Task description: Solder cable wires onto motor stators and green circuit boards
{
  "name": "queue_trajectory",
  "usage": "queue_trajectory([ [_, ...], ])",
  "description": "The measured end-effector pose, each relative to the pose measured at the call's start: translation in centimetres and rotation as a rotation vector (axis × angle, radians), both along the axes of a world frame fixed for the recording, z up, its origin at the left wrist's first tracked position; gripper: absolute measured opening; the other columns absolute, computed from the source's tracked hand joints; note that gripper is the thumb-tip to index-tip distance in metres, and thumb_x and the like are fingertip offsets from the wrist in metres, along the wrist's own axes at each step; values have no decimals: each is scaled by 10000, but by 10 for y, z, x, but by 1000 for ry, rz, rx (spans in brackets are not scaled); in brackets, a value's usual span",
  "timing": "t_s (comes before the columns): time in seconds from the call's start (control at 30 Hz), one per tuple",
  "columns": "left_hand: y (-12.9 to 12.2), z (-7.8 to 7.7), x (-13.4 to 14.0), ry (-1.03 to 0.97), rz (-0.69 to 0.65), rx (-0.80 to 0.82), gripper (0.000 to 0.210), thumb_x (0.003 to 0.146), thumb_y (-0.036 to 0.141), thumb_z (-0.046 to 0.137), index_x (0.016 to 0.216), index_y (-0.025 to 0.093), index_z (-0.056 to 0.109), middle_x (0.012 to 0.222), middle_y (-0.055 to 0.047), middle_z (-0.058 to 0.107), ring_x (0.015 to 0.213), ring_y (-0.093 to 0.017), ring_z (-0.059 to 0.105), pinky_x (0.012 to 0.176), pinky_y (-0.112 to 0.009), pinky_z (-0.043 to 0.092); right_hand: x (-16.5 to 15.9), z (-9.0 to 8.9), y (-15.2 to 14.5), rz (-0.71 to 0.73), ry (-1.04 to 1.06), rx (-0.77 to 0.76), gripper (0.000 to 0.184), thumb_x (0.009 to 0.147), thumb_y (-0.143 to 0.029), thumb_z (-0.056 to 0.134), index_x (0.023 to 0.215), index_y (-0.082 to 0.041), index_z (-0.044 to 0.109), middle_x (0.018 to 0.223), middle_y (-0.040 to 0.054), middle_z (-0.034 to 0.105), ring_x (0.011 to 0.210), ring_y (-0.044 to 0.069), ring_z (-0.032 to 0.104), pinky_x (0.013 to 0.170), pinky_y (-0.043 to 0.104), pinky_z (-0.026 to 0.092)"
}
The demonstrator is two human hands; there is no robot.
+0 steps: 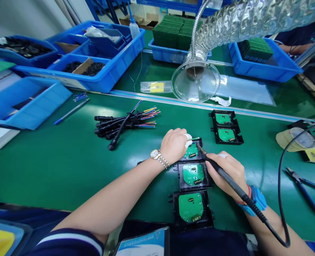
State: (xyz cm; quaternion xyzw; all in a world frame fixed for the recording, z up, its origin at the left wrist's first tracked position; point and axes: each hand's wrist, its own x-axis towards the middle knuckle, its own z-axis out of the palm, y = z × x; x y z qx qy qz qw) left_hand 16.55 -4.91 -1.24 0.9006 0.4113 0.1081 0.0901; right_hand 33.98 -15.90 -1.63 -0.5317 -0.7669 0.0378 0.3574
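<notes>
Head view: the soldering iron point(230, 180) is gripped by the right hand point(231, 168) at the farthest circuit board point(191, 152) of a near column; a thin strand point(195, 138) is apparently pinched by the left hand point(173, 144). Boards are seated, cables point(117, 125) unattached; finished joints cannot be discerned.

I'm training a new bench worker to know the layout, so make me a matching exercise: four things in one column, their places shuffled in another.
Things
1. Soldering iron
2. Bundle of black cables
3. Pliers
4. Wristwatch

Places
A. On the green table, near the picture's right edge
B. Around the wrist of the left hand
C. Held in the right hand
D. On the green table, to the left of the left hand

Right pairs: 1-C, 2-D, 3-A, 4-B
</notes>
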Motion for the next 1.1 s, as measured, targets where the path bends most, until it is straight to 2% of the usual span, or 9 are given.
queue_trajectory([
  [0.3,0,-1,1,6,-15,19,203,860,258,476,812,183,658,781,-39,584,773,-192,491,640,-322,296,-1,0,-1,-9,-50,30,248,757,-152,586,1003,-179,595,711,46,598,652,149,548,632,299,487],
  [0.73,-2,-1,2,77,-80,149,211,846,223,484,692,161,614,735,-44,575,747,-194,491,595,-336,259,-2,-1,1,3,-26,25,257,748,-133,603,1003,-169,587,748,48,615,677,143,551,664,296,493],
  [1.1,-1,-3,1,86,-101,176,203,838,220,496,682,156,610,737,-48,583,741,-193,492,596,-333,263,2,2,1,-6,-19,26,233,754,-143,601,986,-167,590,765,49,628,692,138,565,668,287,495],
])
